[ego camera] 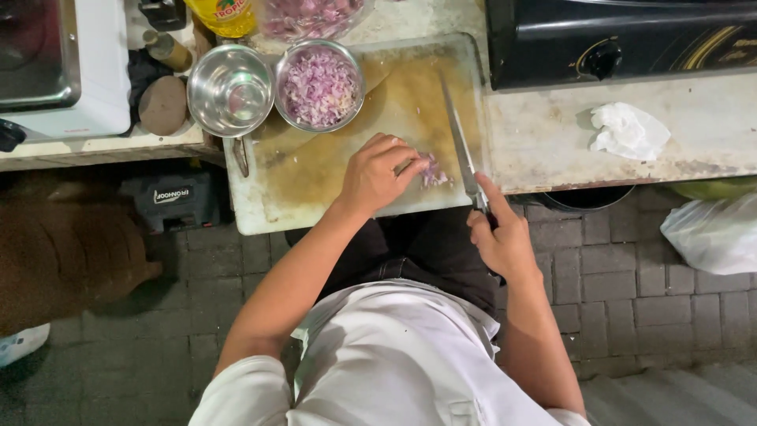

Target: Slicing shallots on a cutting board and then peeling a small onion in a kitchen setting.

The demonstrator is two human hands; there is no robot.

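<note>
Pinning the small, slippery purple shallot piece under my curled left hand fingers on the worn yellowed cutting board, my right hand fingers grip the long steel knife by its handle.

1. Steel bowls: two, beyond the left hand; one empty bowl, one bowl of chopped shallot.
2. Knives: one, a long-bladed knife, gripped in the right hand.
3. Cutting boards: one cutting board, under the left hand.
4. Crumpled white cloths: one cloth, beyond the right hand.
5. Shallot pieces: one small shallot pile at the left fingertips.
</note>
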